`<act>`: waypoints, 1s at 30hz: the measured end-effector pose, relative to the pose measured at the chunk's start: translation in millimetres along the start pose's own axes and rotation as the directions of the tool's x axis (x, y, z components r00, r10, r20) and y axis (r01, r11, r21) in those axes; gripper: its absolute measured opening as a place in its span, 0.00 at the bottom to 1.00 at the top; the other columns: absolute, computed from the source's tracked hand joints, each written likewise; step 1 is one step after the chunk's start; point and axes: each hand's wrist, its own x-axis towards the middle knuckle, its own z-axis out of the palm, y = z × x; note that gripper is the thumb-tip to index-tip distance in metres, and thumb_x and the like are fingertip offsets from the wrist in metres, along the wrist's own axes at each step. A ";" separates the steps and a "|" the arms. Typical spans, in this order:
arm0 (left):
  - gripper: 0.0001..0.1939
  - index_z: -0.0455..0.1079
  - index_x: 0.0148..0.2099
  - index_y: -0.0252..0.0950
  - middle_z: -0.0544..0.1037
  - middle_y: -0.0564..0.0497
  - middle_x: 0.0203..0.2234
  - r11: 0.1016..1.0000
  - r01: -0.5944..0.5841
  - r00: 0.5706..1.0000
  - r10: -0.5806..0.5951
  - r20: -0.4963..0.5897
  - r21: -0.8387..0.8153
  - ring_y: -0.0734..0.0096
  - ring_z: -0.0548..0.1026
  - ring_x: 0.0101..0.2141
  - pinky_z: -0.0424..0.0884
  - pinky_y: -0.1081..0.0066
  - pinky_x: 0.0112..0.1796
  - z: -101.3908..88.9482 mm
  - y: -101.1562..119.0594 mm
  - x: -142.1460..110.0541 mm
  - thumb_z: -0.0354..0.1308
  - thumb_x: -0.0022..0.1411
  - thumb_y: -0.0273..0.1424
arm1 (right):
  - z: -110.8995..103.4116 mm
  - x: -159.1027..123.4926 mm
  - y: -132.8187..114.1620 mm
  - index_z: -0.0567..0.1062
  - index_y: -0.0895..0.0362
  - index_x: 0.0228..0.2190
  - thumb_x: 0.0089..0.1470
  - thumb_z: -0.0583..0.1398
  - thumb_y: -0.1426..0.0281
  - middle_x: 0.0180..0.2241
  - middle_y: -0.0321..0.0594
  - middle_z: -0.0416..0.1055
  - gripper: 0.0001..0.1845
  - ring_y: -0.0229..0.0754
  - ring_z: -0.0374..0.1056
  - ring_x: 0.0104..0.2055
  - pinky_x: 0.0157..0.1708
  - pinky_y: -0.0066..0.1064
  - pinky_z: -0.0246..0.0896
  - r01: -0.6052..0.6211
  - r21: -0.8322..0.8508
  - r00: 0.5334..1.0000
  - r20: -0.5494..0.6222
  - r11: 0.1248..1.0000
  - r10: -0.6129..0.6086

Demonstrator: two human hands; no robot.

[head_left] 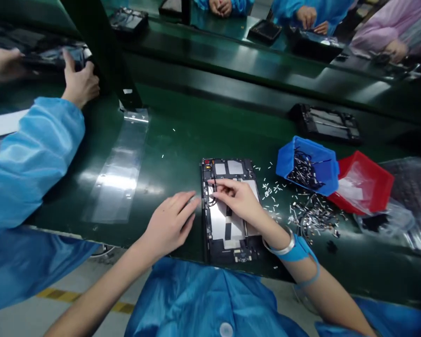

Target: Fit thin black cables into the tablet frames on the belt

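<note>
An opened tablet chassis (228,210) lies flat on the green bench, showing silver foil panels and black circuit parts. My right hand (240,201) is over its upper half, thumb and forefinger pinched on a thin black cable (213,196) looped on the chassis. My left hand (170,224) rests at the chassis's left edge, fingertips near or touching it, and holds nothing I can see. A blue wrist strap (291,250) with a metal band circles my right wrist.
A blue bin of black cables (310,166) and a red bin (363,182) stand right of the chassis, among scattered small metal parts (317,217). A clear plastic strip (119,166) lies left. A co-worker's blue sleeve (31,159) and hands (79,79) occupy the left; a dark post (105,51) rises behind.
</note>
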 end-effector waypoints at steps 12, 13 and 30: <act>0.20 0.69 0.52 0.30 0.76 0.37 0.48 0.990 -0.137 0.981 0.131 0.144 0.030 0.54 0.73 0.50 0.72 0.58 0.45 2.4 -4.2 -1.7 0.47 0.60 0.17 | 1.4 -5.0 4.1 0.79 0.54 0.43 0.53 0.61 0.72 0.25 0.33 0.69 0.15 0.33 0.59 0.24 0.25 0.28 0.55 0.106 -0.269 0.994 0.021 0.957 -0.104; 0.20 0.70 0.52 0.29 0.76 0.37 0.48 0.991 -0.135 0.981 0.131 0.143 0.022 0.54 0.73 0.50 0.72 0.58 0.44 2.9 -4.2 -1.7 0.47 0.60 0.17 | 1.5 -5.2 3.7 0.79 0.54 0.43 0.53 0.60 0.72 0.25 0.33 0.69 0.15 0.33 0.59 0.25 0.26 0.28 0.55 0.115 -0.292 0.993 0.024 0.949 -0.113; 0.18 0.69 0.51 0.29 0.78 0.39 0.46 0.983 -0.143 0.982 0.126 0.142 0.116 0.56 0.75 0.48 0.71 0.60 0.45 6.1 0.8 -1.1 0.48 0.60 0.17 | -5.0 -9.8 1.2 0.76 0.57 0.46 0.60 0.57 0.71 0.29 0.38 0.73 0.14 0.38 0.66 0.30 0.31 0.30 0.63 0.314 -0.570 0.943 0.094 0.759 -0.320</act>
